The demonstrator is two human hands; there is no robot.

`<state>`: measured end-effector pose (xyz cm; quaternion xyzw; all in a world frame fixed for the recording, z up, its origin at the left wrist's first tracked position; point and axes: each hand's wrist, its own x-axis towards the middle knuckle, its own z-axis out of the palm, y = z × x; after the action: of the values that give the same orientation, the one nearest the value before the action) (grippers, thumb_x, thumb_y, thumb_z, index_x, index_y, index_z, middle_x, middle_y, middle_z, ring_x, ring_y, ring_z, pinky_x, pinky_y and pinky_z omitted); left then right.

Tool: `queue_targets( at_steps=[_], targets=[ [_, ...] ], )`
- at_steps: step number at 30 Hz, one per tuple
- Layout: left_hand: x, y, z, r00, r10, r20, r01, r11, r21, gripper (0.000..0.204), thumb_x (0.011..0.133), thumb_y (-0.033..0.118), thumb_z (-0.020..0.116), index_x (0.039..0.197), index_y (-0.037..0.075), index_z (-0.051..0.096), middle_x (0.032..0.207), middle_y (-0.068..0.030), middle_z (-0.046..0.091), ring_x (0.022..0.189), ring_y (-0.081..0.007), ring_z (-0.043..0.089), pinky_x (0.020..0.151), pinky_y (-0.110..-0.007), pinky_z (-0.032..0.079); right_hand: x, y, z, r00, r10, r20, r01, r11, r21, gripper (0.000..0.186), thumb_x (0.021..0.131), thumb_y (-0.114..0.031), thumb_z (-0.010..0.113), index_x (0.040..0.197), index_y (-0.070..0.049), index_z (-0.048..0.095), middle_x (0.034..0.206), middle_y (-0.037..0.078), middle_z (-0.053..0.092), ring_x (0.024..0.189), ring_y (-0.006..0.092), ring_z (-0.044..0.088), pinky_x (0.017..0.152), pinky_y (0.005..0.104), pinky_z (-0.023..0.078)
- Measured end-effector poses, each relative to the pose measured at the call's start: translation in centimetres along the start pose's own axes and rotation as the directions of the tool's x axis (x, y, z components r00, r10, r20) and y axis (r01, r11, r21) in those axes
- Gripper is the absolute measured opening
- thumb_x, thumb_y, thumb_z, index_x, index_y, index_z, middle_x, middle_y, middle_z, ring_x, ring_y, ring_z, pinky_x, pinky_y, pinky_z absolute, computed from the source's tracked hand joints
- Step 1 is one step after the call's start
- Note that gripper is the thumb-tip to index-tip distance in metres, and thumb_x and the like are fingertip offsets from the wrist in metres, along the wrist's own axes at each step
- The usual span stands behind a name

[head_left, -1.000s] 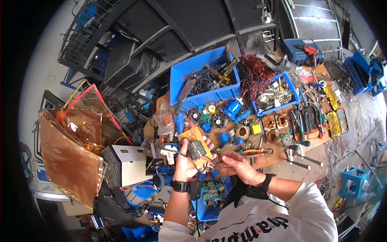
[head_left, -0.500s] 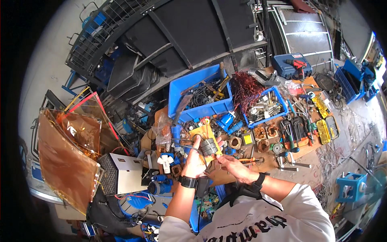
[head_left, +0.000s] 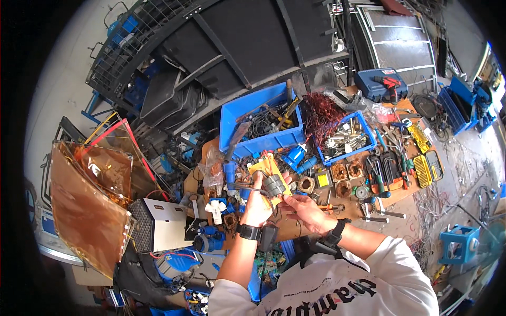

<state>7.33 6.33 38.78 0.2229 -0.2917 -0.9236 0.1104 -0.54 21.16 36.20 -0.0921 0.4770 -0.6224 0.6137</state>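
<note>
Over the middle of the bench, my left hand grips a yellow plate that carries a dark grey, ribbed cylindrical part. The plate is tilted, its far end pointing away from me. A dark cable runs from the grey part across my left fingers. At the plate's near right corner, the thumb and fingers of my right hand pinch the edge; some fingertips are hidden behind it. Both wrists wear black bands.
Behind the hands stands a big blue bin of cables and tools. A shallow blue tray of metal parts sits to its right, beside reddish wire. Hand tools lie farther right. A white box stands at left.
The plate and grey part have turned slightly and shifted a little to the right. My right hand has moved slightly away from me along the plate's edge, its fingers repositioned.
</note>
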Motion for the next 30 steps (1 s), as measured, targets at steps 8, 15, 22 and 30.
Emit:
queue_targets(
  at_steps=[8, 15, 22, 30],
  targets=[
    [-0.8, 0.9, -1.6, 0.998, -0.069, -0.002, 0.068, 0.988, -0.137, 0.066, 0.099, 0.055, 0.036, 0.141, 0.004, 0.039, 0.134, -0.0208, 0.054, 0.127, -0.0347, 0.049, 0.098, -0.057, 0.046, -1.4, -1.7, -1.1, 0.99, -0.137, -0.041, 0.125, 0.97, -0.208, 0.05, 0.094, -0.017, 0.062, 0.136, 0.0, 0.041, 0.121, 0.012, 0.054, 0.091, 0.0169, 0.066, 0.067, 0.0268, 0.059],
    [-1.4, 1.0, -2.1, 0.992, -0.039, -0.121, 0.053, 0.992, 0.115, 0.057, 0.097, 0.053, 0.046, 0.126, 0.005, 0.055, 0.114, -0.0149, 0.066, 0.103, -0.0283, 0.064, 0.086, -0.047, 0.054, -1.2, -2.8, 0.2, 0.698, -0.708, 0.106, 0.599, 0.498, -0.627, 0.064, 0.084, -0.014, 0.074, 0.138, -0.003, 0.041, 0.119, 0.015, 0.047, 0.088, 0.0207, 0.059, 0.076, 0.0329, 0.053],
    [-2.4, 0.5, 0.2, 0.968, 0.071, -0.242, -0.015, 0.974, 0.227, 0.04, 0.097, 0.047, 0.055, 0.113, 0.011, 0.061, 0.095, -0.0052, 0.067, 0.083, -0.017, 0.066, 0.072, -0.034, 0.056, -0.5, -3.3, 1.6, 0.749, -0.629, 0.21, 0.539, 0.394, -0.744, 0.068, 0.077, -0.017, 0.079, 0.135, -0.004, 0.046, 0.109, 0.014, 0.054, 0.1, 0.0252, 0.057, 0.084, 0.0361, 0.05],
    [-1.5, -0.7, -7.9, 0.988, 0.145, -0.044, -0.081, 0.752, 0.655, 0.05, 0.096, 0.026, 0.059, 0.141, 0.011, 0.044, 0.122, -0.0142, 0.062, 0.107, -0.0255, 0.06, 0.086, -0.035, 0.049, -0.7, -3.0, 2.3, 0.802, -0.57, 0.179, 0.501, 0.479, -0.721, 0.06, 0.072, -0.011, 0.081, 0.126, -0.007, 0.054, 0.108, 0.01, 0.058, 0.088, 0.0214, 0.063, 0.08, 0.0344, 0.052]
  ],
)
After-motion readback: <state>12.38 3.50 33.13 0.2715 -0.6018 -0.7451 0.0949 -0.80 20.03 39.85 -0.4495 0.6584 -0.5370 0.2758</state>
